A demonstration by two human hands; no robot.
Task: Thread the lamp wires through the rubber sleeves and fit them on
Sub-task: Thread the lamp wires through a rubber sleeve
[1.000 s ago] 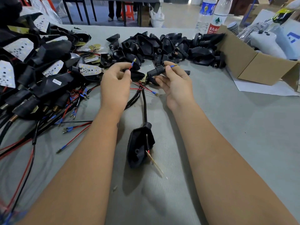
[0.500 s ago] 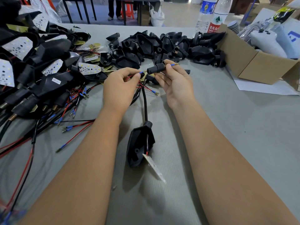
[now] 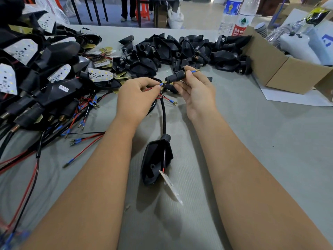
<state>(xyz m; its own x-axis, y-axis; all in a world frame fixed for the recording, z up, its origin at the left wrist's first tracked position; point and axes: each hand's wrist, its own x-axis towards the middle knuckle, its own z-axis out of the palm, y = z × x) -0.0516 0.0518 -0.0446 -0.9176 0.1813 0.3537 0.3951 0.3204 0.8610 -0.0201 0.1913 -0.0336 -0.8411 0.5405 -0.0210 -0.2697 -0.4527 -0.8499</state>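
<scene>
My right hand (image 3: pixel 197 92) grips a black rubber sleeve (image 3: pixel 174 77) above the table. A blue-tipped wire end (image 3: pixel 194 71) sticks out of the sleeve's right side past my thumb. My left hand (image 3: pixel 137 98) pinches a red wire with a blue tip (image 3: pixel 161 85), held at the sleeve's left opening. A black cable (image 3: pixel 163 116) runs down from my hands to a black lamp housing (image 3: pixel 156 159) lying on the grey mat, with a white LED board (image 3: pixel 170 186) hanging from its lower end. Another red wire with a terminal (image 3: pixel 171 101) lies loose between my hands.
A heap of assembled lamps with LED boards and wires (image 3: pixel 39 78) fills the left. Loose black housings and sleeves (image 3: pixel 180 49) are piled at the back. A cardboard box (image 3: pixel 281 69) stands at the right, with water bottles (image 3: pixel 234 15) behind it.
My left hand moved right, bringing its blue-tipped wire from above the mat up to the sleeve's left opening. The right hand kept the sleeve nearly still.
</scene>
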